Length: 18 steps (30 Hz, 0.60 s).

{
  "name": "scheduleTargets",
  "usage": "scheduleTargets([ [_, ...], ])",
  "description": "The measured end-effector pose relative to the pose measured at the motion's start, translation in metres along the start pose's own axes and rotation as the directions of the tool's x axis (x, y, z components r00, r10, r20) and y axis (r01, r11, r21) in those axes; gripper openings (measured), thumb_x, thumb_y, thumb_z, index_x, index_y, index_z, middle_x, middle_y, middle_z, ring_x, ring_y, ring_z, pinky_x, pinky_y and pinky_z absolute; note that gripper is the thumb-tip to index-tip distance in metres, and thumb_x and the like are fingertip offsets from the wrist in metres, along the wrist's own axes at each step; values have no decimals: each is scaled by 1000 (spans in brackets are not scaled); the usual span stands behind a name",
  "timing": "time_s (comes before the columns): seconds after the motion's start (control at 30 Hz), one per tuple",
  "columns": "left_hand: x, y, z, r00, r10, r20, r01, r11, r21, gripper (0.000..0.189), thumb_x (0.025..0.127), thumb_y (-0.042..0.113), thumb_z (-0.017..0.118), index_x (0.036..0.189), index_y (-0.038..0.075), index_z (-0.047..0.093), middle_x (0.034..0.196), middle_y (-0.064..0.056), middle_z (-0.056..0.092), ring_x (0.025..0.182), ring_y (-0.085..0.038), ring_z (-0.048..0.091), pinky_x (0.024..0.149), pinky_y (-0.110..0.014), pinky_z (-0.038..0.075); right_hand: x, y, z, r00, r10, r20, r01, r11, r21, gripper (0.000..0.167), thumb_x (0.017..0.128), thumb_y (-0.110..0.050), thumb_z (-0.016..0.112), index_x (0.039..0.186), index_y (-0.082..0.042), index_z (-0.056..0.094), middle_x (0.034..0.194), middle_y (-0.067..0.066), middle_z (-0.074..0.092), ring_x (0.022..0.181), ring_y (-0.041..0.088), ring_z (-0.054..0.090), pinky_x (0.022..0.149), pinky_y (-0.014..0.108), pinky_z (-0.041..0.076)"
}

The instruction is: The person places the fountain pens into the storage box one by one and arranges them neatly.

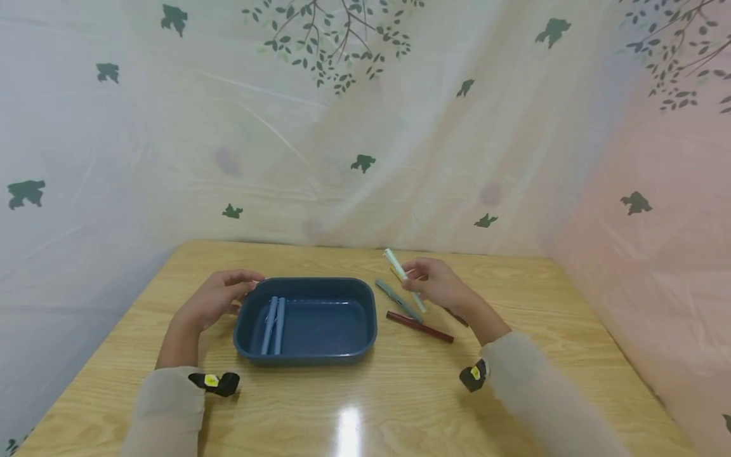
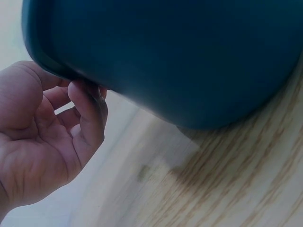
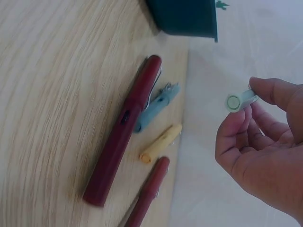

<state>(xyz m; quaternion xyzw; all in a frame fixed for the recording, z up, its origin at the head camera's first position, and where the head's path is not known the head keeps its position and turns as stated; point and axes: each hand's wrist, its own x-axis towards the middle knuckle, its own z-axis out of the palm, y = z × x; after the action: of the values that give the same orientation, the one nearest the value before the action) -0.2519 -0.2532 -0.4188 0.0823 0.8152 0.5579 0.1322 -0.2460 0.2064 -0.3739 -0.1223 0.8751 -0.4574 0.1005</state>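
Observation:
A pale green pen (image 1: 395,263) is pinched between the thumb and fingers of my right hand (image 1: 436,282), held slanted over the other pens. My left hand (image 1: 216,298) grips the back left corner of a dark blue box (image 1: 328,360), its fingers curled at the rim. Inside that box, two light blue pens (image 1: 279,327) lie side by side toward the left. Below my right hand lie a dark red pen (image 1: 419,327), a grey-blue pen (image 1: 398,299), a yellow pen (image 3: 161,144) and a second red pen (image 3: 148,191), partly hidden by the hand in the head view.
A light wooden table (image 1: 297,412) carries everything. Behind it hangs a pale curtain (image 1: 320,171) printed with leaves and birds, and a pinkish stretch of it borders the table's right side. Both sleeved wrists wear small black cameras (image 1: 473,376).

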Motion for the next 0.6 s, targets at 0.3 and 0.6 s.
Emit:
scheduleTargets([
  [0.3, 0, -1, -1, 1000, 2, -3, -2, 1000, 4, 39, 109, 21, 51, 141, -1, 55, 123, -18, 62, 94, -22, 63, 77, -37, 57, 6, -13, 17, 1000, -6, 20, 4, 996, 89, 33, 99, -13, 68, 131, -4, 63, 114, 15, 65, 108, 42, 63, 78, 37, 56],
  [0.6, -1, 1, 0, 1000, 1, -4, -1, 1000, 11, 39, 109, 20, 50, 141, -1, 56, 124, -19, 62, 94, -22, 63, 77, -37, 57, 14, -27, 35, 999, -20, 27, 17, 993, 118, 31, 99, -14, 69, 128, -5, 65, 112, 13, 69, 102, 33, 67, 76, 36, 57],
])
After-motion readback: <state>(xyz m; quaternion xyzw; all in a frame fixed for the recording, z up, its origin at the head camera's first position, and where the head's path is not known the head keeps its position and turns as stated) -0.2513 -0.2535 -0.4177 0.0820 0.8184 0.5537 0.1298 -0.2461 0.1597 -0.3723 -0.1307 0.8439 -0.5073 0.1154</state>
